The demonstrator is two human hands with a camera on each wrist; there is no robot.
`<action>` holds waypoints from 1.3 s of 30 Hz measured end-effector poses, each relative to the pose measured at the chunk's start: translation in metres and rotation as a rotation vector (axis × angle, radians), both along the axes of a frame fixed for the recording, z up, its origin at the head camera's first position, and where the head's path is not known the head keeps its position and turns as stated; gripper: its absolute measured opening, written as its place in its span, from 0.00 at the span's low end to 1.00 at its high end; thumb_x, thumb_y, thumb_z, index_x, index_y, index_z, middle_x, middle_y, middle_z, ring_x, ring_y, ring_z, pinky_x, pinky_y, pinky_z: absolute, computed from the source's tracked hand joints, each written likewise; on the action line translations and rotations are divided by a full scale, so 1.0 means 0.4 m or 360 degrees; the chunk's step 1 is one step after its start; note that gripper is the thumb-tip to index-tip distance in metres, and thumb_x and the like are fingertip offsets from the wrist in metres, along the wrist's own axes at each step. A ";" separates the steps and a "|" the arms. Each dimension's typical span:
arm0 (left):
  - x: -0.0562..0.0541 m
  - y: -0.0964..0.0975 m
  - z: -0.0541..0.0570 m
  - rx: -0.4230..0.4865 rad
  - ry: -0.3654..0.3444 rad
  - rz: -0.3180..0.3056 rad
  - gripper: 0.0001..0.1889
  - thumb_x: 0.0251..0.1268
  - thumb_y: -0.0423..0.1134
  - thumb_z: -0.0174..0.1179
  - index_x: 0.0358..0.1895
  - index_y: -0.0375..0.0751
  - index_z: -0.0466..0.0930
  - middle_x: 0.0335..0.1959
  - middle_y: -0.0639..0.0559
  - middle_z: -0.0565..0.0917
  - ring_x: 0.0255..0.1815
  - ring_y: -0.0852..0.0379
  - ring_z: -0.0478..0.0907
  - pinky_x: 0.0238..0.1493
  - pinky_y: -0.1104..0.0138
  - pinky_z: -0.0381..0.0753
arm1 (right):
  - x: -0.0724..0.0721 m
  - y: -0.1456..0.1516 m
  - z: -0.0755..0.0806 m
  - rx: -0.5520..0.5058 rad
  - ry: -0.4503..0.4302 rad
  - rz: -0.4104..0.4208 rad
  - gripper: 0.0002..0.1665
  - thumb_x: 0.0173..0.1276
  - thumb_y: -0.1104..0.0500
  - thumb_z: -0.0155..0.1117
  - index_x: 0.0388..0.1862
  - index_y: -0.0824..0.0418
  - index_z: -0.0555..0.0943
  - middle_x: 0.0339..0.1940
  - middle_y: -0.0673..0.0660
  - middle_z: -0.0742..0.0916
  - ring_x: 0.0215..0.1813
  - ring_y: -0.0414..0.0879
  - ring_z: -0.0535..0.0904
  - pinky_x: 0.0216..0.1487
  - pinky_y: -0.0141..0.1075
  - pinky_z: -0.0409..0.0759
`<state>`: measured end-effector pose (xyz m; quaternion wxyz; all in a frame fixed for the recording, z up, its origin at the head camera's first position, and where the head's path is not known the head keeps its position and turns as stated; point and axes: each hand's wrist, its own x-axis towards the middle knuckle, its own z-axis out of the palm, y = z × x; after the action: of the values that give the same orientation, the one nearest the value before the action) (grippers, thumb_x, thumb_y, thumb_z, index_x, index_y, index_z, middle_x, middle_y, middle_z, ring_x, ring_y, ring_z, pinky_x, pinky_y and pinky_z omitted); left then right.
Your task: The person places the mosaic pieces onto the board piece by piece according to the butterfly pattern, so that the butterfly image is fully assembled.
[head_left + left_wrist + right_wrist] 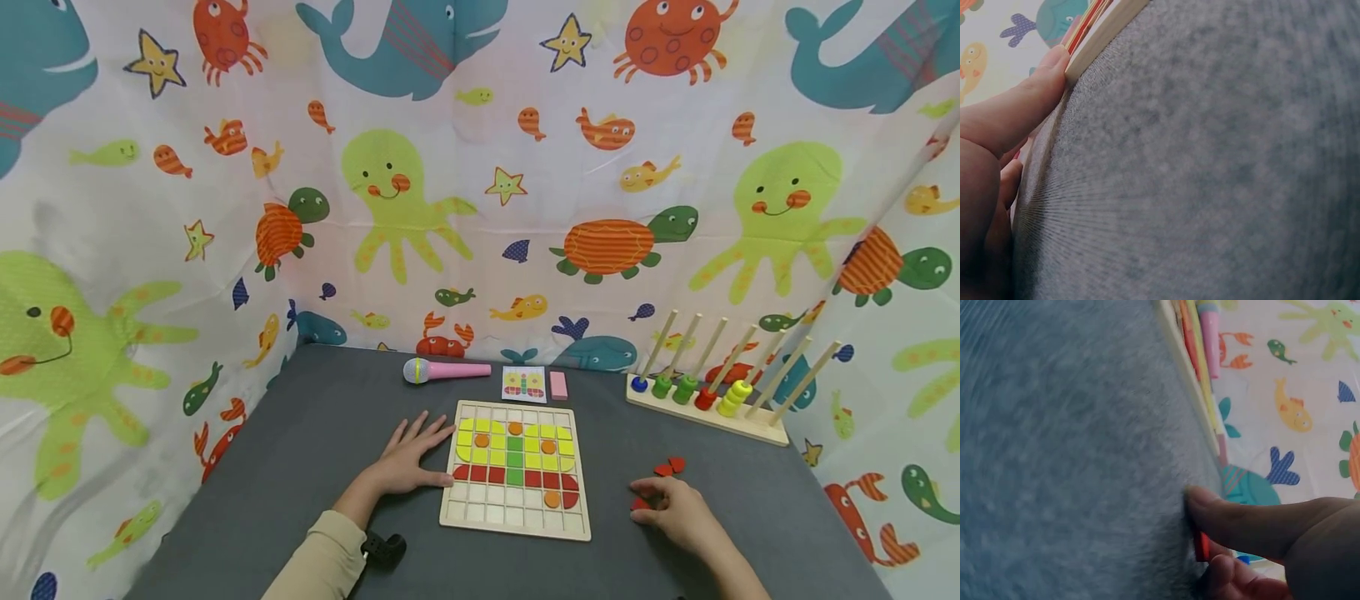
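A square wooden grid board (480, 515) lies on the dark table, its cells partly filled with yellow, green, red and orange tiles. My left hand (408, 462) rests flat at the board's left edge, fingers spread and the thumb touching the rim. The left wrist view has the same thumb (1035, 94) against the wooden side. Right of the board, my right hand (678, 508) pinches a red tile (640, 504) between thumb and fingers, at the table surface. That red tile (1201, 545) is partly hidden by the thumb in the right wrist view. Two loose red tiles (670, 467) lie just beyond.
Behind the board lie a pink toy microphone (453, 372), a picture card (523, 384) and a pink block (558, 385). A wooden peg stand (761, 429) with coloured beads stands at the back right. A patterned curtain (480, 208) encloses the table.
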<state>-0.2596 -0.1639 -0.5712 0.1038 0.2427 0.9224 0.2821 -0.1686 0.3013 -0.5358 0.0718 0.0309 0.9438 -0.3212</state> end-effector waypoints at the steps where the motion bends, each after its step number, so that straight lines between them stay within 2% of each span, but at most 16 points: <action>1: 0.001 0.000 0.000 0.0019 -0.0003 -0.0006 0.52 0.55 0.71 0.66 0.81 0.57 0.56 0.84 0.50 0.52 0.84 0.39 0.34 0.78 0.38 0.28 | 0.000 0.002 -0.003 0.0002 -0.0001 -0.0004 0.25 0.50 0.53 0.83 0.47 0.58 0.88 0.37 0.51 0.89 0.31 0.42 0.75 0.31 0.35 0.72; 7: 0.005 0.001 -0.006 0.0030 -0.0013 0.0000 0.53 0.53 0.73 0.64 0.81 0.57 0.56 0.84 0.49 0.51 0.84 0.39 0.34 0.78 0.38 0.26 | -0.006 -0.006 -0.006 0.0009 -0.0001 -0.0040 0.16 0.49 0.54 0.84 0.36 0.57 0.88 0.28 0.48 0.86 0.29 0.41 0.78 0.31 0.35 0.75; 11: 0.005 0.000 -0.012 0.0034 -0.0006 0.0024 0.53 0.53 0.73 0.65 0.81 0.57 0.57 0.83 0.50 0.53 0.84 0.39 0.35 0.78 0.38 0.27 | -0.015 -0.020 0.005 0.0059 -0.0027 -0.0044 0.20 0.48 0.51 0.85 0.34 0.59 0.85 0.26 0.49 0.83 0.30 0.43 0.75 0.32 0.36 0.72; 16: 0.003 0.000 -0.010 0.0003 -0.0019 0.0030 0.52 0.54 0.72 0.65 0.81 0.59 0.56 0.84 0.52 0.51 0.85 0.41 0.34 0.78 0.38 0.27 | -0.025 -0.037 0.015 0.0096 -0.0101 -0.0114 0.23 0.47 0.48 0.85 0.31 0.60 0.83 0.24 0.51 0.82 0.28 0.44 0.74 0.30 0.36 0.69; 22: 0.004 -0.007 -0.004 -0.0008 -0.0017 0.0015 0.52 0.54 0.71 0.66 0.81 0.59 0.56 0.84 0.53 0.51 0.85 0.41 0.34 0.78 0.38 0.28 | -0.038 -0.085 0.012 -0.0005 -0.0049 -0.0087 0.19 0.51 0.49 0.83 0.24 0.57 0.82 0.19 0.50 0.79 0.25 0.44 0.72 0.27 0.35 0.67; 27: 0.003 -0.008 -0.005 0.0019 -0.0013 0.0003 0.52 0.55 0.70 0.66 0.81 0.58 0.56 0.84 0.52 0.52 0.85 0.40 0.35 0.78 0.38 0.28 | -0.051 -0.162 0.026 -0.0134 0.0025 0.0024 0.11 0.57 0.50 0.80 0.24 0.53 0.87 0.20 0.49 0.82 0.27 0.44 0.72 0.27 0.34 0.68; 31: 0.004 -0.008 -0.004 0.0013 -0.0004 0.0004 0.52 0.54 0.70 0.67 0.81 0.57 0.57 0.83 0.50 0.52 0.84 0.39 0.36 0.78 0.37 0.29 | -0.063 -0.233 0.032 -0.0218 0.0016 0.0219 0.10 0.59 0.48 0.78 0.26 0.51 0.88 0.23 0.47 0.84 0.31 0.44 0.73 0.27 0.33 0.69; 34: 0.004 -0.006 0.000 0.0004 -0.0008 0.0009 0.52 0.54 0.71 0.66 0.81 0.58 0.56 0.84 0.52 0.52 0.85 0.41 0.35 0.78 0.38 0.28 | -0.072 -0.278 0.026 -0.0223 0.0017 0.0339 0.12 0.59 0.46 0.78 0.25 0.51 0.87 0.22 0.47 0.83 0.29 0.43 0.74 0.25 0.31 0.68; 39: 0.002 -0.005 0.005 0.0009 -0.0013 0.0011 0.52 0.54 0.72 0.65 0.81 0.59 0.56 0.84 0.52 0.52 0.85 0.41 0.34 0.78 0.38 0.28 | -0.076 -0.325 0.012 -0.0122 0.0063 0.0384 0.14 0.57 0.46 0.79 0.21 0.49 0.85 0.18 0.46 0.79 0.25 0.41 0.72 0.23 0.30 0.65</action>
<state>-0.2587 -0.1659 -0.5693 0.1060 0.2386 0.9219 0.2861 -0.1990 0.1713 -0.5311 0.0925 -0.0919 0.9289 -0.3466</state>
